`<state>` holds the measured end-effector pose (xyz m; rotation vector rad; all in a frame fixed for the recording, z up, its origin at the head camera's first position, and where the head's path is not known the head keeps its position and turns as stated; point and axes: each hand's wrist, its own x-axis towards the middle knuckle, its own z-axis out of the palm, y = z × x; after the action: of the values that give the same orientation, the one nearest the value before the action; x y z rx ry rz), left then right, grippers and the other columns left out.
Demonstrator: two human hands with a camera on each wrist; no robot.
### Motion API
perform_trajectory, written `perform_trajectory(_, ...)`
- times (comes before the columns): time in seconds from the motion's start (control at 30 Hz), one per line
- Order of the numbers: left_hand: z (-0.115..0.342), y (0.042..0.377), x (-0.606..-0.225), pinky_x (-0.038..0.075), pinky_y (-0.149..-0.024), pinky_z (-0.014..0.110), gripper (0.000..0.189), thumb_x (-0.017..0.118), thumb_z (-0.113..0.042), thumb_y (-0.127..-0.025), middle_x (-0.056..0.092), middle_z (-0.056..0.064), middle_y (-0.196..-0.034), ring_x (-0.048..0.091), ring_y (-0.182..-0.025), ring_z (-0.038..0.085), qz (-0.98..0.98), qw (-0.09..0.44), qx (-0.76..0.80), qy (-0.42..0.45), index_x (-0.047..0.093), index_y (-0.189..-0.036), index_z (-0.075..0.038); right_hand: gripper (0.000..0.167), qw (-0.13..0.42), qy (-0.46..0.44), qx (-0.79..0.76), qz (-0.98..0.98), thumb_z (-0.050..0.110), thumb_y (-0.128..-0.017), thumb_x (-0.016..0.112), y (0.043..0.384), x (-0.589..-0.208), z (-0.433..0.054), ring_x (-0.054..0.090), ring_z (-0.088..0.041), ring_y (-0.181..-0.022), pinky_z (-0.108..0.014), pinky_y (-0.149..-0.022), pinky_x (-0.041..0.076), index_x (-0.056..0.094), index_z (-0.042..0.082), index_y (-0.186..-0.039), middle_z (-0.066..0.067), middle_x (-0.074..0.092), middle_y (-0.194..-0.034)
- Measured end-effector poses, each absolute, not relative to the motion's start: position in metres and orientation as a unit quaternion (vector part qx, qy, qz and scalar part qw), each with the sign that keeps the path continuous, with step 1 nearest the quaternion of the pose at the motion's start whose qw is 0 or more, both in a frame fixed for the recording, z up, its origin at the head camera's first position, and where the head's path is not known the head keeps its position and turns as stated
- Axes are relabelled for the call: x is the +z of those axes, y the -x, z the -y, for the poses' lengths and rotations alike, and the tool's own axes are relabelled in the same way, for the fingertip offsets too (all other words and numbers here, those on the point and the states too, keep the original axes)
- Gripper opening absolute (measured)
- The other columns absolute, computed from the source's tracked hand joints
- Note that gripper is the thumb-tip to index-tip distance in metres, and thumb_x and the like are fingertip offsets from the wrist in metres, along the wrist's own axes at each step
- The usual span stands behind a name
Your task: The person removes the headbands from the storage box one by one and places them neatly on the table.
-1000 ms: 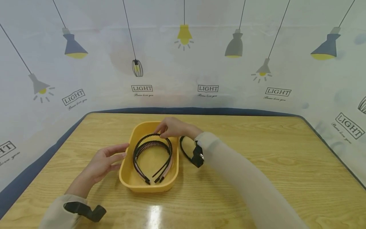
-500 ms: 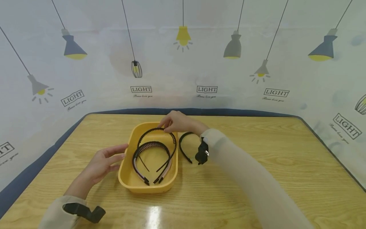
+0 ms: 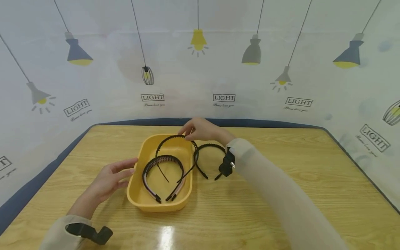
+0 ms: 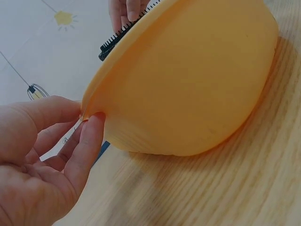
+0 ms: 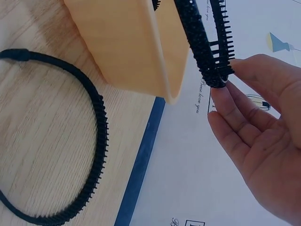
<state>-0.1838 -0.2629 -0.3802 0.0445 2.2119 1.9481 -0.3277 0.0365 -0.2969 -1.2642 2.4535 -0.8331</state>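
Note:
In the head view my left hand (image 3: 109,180) is at the left side of a yellow plastic tray (image 3: 159,208); the left wrist view has its fingertips pinching the rim (image 4: 89,89). My right hand (image 3: 204,130) pinches the top of a black toothed headband (image 5: 200,47) between thumb and fingers. That headband is raised over the tray's far right part, its ends hanging down. Inside the tray lie other headbands (image 3: 162,158), nested together, black and with pinkish and purple parts. Another black headband (image 3: 212,144) lies on the table right of the tray, seen large in the right wrist view.
The wooden table (image 3: 275,194) fills the foreground, with a dark blue border at its far edge (image 3: 250,122). Behind stands a pale curtain (image 3: 175,45) printed with lamps and "LIGHT" lettering. Black camera mounts (image 3: 90,232) are strapped to both sleeves.
My right hand has moved away and rightward, lifting the black headband clear of the nested ones toward the tray's far right. The left hand stays at the tray's rim.

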Motion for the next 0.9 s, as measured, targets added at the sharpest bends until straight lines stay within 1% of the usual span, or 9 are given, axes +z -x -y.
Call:
perform_trajectory(0.17,0.265,0.184,-0.381,0.051,-0.083,0.036,0.058,0.059,-0.02,-0.091,0.042,0.015,-0.133,0.055,-0.101,0.004,-0.747,0.096,0.657,-0.022,0.035,-0.138,0.004,0.026,0.122,0.432,-0.294,-0.844,0.007,-0.089,0.059,0.328,-0.295,-0.045,0.06,-0.016,-0.089,-0.028,-0.076,0.051,0.065,0.005,-0.113,-0.007,0.065,-0.102)
perform_trajectory(0.33,0.265,0.184,-0.381,0.051,-0.082,0.035,0.056,0.058,-0.02,-0.091,0.044,0.012,-0.13,0.055,-0.101,0.004,-0.745,0.096,0.66,-0.025,0.037,-0.137,0.004,0.026,0.12,0.425,-0.306,-0.844,0.007,-0.088,0.059,0.329,-0.295,-0.055,0.059,-0.018,-0.09,-0.03,-0.076,0.051,0.065,0.004,-0.113,-0.011,0.064,-0.104)
perform_trajectory(0.5,0.266,0.185,-0.381,0.051,-0.083,0.035,0.056,0.058,-0.021,-0.091,0.043,0.012,-0.131,0.055,-0.101,0.004,-0.746,0.097,0.658,-0.026,0.037,-0.137,0.003,0.026,0.119,0.41,-0.309,-0.85,0.007,-0.088,0.059,0.332,-0.296,-0.065,0.059,-0.018,-0.089,-0.031,-0.075,0.051,0.066,0.006,-0.113,-0.009,0.063,-0.102)
perform_trajectory(0.6,0.266,0.185,-0.382,0.051,-0.083,0.035,0.056,0.058,-0.021,-0.091,0.042,0.013,-0.131,0.055,-0.101,0.004,-0.748,0.098,0.656,-0.026,0.037,-0.138,0.003,0.026,0.118,0.406,-0.31,-0.852,0.007,-0.088,0.059,0.333,-0.297,-0.072,0.059,-0.019,-0.089,-0.032,-0.075,0.051,0.065,0.004,-0.113,-0.011,0.063,-0.103)
perform_trajectory(0.73,0.265,0.185,-0.382,0.051,-0.083,0.035,0.057,0.058,-0.02,-0.091,0.044,0.01,-0.13,0.055,-0.101,0.004,-0.745,0.101,0.659,-0.027,0.036,-0.138,0.003,0.026,0.117,0.398,-0.309,-0.856,0.007,-0.088,0.059,0.333,-0.297,-0.081,0.06,-0.02,-0.089,-0.034,-0.075,0.051,0.065,0.003,-0.113,-0.014,0.064,-0.103)
perform_trajectory(0.9,0.264,0.184,-0.382,0.051,-0.082,0.035,0.057,0.059,-0.02,-0.091,0.046,0.008,-0.128,0.055,-0.101,0.004,-0.743,0.102,0.661,-0.025,0.036,-0.138,0.003,0.026,0.113,0.386,-0.309,-0.862,0.007,-0.088,0.06,0.334,-0.3,-0.093,0.06,-0.02,-0.088,-0.034,-0.075,0.051,0.065,0.003,-0.113,-0.013,0.065,-0.101)
